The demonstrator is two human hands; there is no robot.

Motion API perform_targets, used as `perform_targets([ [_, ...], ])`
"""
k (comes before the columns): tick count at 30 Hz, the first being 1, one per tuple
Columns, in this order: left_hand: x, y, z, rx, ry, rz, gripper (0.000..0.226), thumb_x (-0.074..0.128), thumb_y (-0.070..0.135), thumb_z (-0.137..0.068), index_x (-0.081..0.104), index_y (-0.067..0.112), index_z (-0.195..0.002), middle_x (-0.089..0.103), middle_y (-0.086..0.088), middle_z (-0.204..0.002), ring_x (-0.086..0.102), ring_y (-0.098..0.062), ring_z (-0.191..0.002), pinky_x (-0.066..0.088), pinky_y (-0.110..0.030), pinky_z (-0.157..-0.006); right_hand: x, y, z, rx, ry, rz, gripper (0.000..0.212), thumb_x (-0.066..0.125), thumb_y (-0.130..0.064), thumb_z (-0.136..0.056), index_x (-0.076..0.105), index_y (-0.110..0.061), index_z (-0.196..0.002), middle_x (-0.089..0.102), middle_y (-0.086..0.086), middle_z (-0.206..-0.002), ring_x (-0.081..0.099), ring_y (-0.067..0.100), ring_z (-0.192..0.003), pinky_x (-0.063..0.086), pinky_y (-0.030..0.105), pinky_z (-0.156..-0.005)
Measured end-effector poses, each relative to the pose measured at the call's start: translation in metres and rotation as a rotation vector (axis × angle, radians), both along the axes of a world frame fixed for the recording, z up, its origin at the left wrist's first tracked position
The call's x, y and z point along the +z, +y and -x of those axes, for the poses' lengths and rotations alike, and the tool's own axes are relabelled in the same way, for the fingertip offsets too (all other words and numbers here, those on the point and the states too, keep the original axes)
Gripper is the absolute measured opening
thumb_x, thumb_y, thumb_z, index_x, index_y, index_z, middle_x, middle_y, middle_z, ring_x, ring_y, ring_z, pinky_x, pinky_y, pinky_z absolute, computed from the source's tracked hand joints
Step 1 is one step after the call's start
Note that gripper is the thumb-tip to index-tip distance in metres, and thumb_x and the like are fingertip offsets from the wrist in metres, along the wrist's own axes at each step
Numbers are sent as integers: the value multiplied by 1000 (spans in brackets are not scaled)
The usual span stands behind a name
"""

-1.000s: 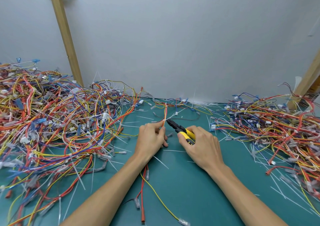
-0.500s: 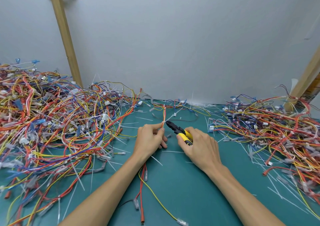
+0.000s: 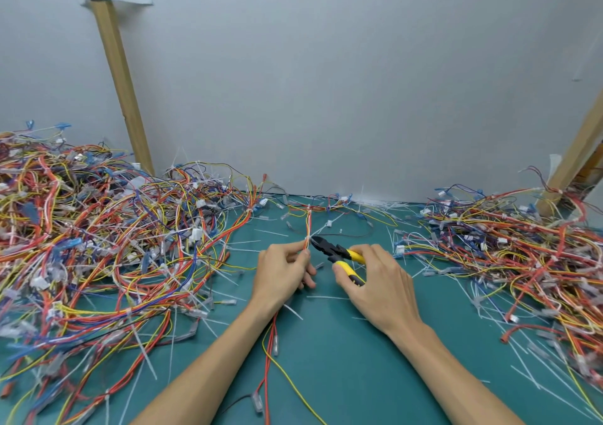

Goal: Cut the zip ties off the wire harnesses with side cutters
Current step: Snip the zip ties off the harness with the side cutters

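My left hand [image 3: 283,271] pinches a thin wire harness [image 3: 308,225] of red, orange and yellow wires that runs from the back wall, through my fingers, and down over the green mat toward me. My right hand [image 3: 375,277] grips the yellow-and-black handles of side cutters [image 3: 336,251]. The black jaws point left and touch the harness just above my left fingertips, at a white zip tie [image 3: 307,238]. Another white tie [image 3: 309,210] binds the harness farther back.
A big tangle of harnesses [image 3: 107,248] covers the mat's left side and another pile [image 3: 509,248] the right. Cut white zip ties [image 3: 329,297] lie scattered on the green mat [image 3: 342,369]. Wooden posts [image 3: 117,75] lean against the grey wall.
The cutter jaws have moved slightly left onto the harness at the tie. Both hands stay in nearly the same place.
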State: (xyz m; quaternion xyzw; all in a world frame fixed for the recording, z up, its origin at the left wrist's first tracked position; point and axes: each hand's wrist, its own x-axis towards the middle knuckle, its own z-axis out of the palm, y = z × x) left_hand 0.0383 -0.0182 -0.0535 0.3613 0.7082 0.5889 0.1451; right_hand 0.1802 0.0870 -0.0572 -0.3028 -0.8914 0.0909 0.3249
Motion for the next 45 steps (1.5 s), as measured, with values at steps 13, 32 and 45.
perform_targets([
  [13,2,1,-3,-95,83,60,21,52,7,-96,72,13,-95,67,2,-58,63,-14,-44,43,-15,-44,-1,3,-1,16,15,-15,37,54,-57,-87,58,-29,-111,57,-13,-97,57,15,-91,39,28,-66],
  [32,-5,0,2,-163,60,11,25,53,11,-97,72,26,-97,73,-3,-68,58,-14,-43,40,-13,-48,2,14,-3,-6,-126,-75,42,39,-65,-87,58,-28,-94,61,-5,-77,61,25,-77,37,33,-59],
  [45,-7,2,2,-128,37,26,24,53,12,-98,67,22,-114,73,0,-67,59,-13,-44,40,-16,-47,4,25,-2,-8,127,219,38,50,-53,-94,60,-20,-78,58,-2,-61,52,27,-64,37,34,-57],
])
